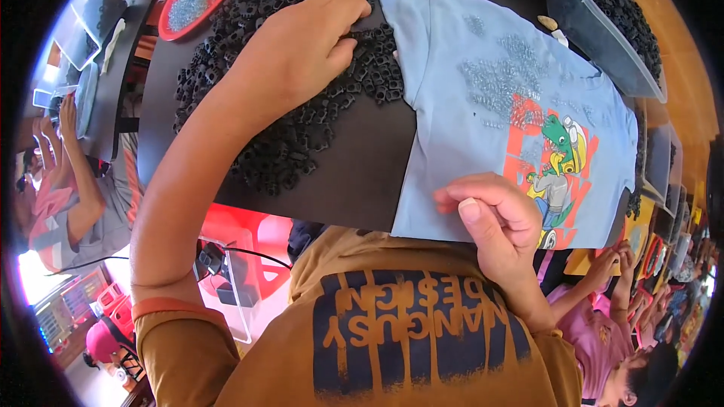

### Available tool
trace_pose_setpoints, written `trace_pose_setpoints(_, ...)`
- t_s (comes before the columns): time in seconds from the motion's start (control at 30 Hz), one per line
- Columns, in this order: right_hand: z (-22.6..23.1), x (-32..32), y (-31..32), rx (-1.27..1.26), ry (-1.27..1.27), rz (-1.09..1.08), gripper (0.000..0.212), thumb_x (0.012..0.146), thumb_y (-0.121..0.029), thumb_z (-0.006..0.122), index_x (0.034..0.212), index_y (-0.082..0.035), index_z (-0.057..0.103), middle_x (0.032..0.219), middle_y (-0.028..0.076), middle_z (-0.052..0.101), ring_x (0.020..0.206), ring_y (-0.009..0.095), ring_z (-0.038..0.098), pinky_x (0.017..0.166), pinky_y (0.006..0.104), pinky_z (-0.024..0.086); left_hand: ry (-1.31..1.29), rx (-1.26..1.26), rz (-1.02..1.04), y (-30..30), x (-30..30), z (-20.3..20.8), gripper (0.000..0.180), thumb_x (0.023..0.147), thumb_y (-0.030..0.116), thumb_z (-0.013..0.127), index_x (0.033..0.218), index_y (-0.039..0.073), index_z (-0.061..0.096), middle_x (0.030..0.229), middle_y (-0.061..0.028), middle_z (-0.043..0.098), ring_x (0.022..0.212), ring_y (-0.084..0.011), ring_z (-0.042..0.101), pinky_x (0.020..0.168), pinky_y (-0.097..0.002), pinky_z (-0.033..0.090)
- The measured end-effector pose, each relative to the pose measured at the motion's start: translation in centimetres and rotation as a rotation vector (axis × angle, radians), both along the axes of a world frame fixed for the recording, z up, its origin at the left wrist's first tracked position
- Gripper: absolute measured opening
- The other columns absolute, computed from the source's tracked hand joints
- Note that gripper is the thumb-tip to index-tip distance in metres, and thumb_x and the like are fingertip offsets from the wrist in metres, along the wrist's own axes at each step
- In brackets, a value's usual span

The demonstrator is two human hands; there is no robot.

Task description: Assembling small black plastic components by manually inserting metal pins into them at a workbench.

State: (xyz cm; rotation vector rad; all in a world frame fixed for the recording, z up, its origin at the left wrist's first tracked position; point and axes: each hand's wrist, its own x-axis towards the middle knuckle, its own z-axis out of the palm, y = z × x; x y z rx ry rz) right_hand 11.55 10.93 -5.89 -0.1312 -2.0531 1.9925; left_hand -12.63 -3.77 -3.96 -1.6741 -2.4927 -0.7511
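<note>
A brown shirt (362, 332) is nearest. Left hand (305, 49), bent over black plastic clip pieces (377, 68) near the bench's (369, 158) far edge, and right hand (505, 218), loosely curled above a blue T-shirt (452, 158) reaching the near edge: whether either grips anything, I cannot tell. Clear springs (501, 79) dot the T-shirt.

- Left arm (204, 154) stretched forward, elbow bent!
- Left hand (313, 41) palm down, fingers curled under, thumb apart!
- Right hand (504, 226) in close, fingers loosely bent, thumb by the forefinger!
</note>
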Motion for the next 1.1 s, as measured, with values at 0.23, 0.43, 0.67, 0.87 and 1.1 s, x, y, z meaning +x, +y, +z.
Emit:
trace_pose_setpoints(0.23, 0.0, -0.1, 0.0, 0.01, 0.007, 0.012, 0.011, 0.085, -0.001, 0.06, 0.095, 0.002, 0.063, 0.088, 0.012, 0.066, 0.077, 0.019, 0.062, 0.069, 0.0274, 0.048, 0.143, -0.151, -0.021, 0.2, -0.7, 0.0, 0.022, 0.079, 0.01, 0.058, 0.097, -0.001, 0.058, 0.084, -0.0129, 0.055, 0.076, -0.0263, 0.058, 0.069, -0.0338, 0.045)
trace_pose_setpoints(0.43, 0.1, -0.1, 0.2, 0.046, 0.016, 0.029, 0.011, 0.085, -0.002, 0.06, 0.095, 0.002, 0.064, 0.087, 0.012, 0.066, 0.076, 0.02, 0.063, 0.068, 0.0279, 0.049, -0.932, 0.145, 0.229, -0.7, 2.5, 3.5, 0.022, 0.084, 0.01, 0.052, 0.102, -0.001, 0.058, 0.094, -0.0092, 0.061, 0.065, -0.0126, 0.053, 0.063, -0.0244, 0.043)
trace_pose_setpoints(0.67, 0.0, -0.2, 0.2, 0.007, 0.004, 0.024, 0.011, 0.085, -0.002, 0.06, 0.095, 0.002, 0.064, 0.087, 0.012, 0.066, 0.075, 0.02, 0.063, 0.068, 0.0279, 0.049, -1.641, 0.437, 0.076, -2.4, 3.2, 2.4, 0.033, 0.086, 0.019, 0.049, 0.111, -0.002, 0.05, 0.093, -0.0076, 0.057, 0.067, -0.0106, 0.05, 0.061, -0.0226, 0.04)
trace_pose_setpoints(0.87, 0.1, -0.2, 0.3, 0.028, 0.016, 0.029, 0.011, 0.084, -0.002, 0.061, 0.094, 0.002, 0.064, 0.086, 0.012, 0.066, 0.075, 0.021, 0.063, 0.067, 0.0278, 0.048, -0.473, -0.008, 0.223, -0.8, 6.6, 2.2, 0.014, 0.078, 0.008, 0.064, 0.09, 0.003, 0.059, 0.071, -0.0032, 0.048, 0.063, -0.0148, 0.048, 0.057, -0.0268, 0.04)
trace_pose_setpoints(1.1, 0.2, -0.2, 0.2, -0.003, 0.002, 0.03, 0.012, 0.084, -0.002, 0.061, 0.094, 0.001, 0.064, 0.086, 0.012, 0.066, 0.075, 0.021, 0.063, 0.067, 0.0279, 0.048, -0.092, -0.105, 0.152, -0.6, 6.3, 0.7, 0.016, 0.077, 0.011, 0.063, 0.091, 0.005, 0.057, 0.082, -0.0114, 0.056, 0.075, -0.0322, 0.057, 0.063, -0.0391, 0.046)
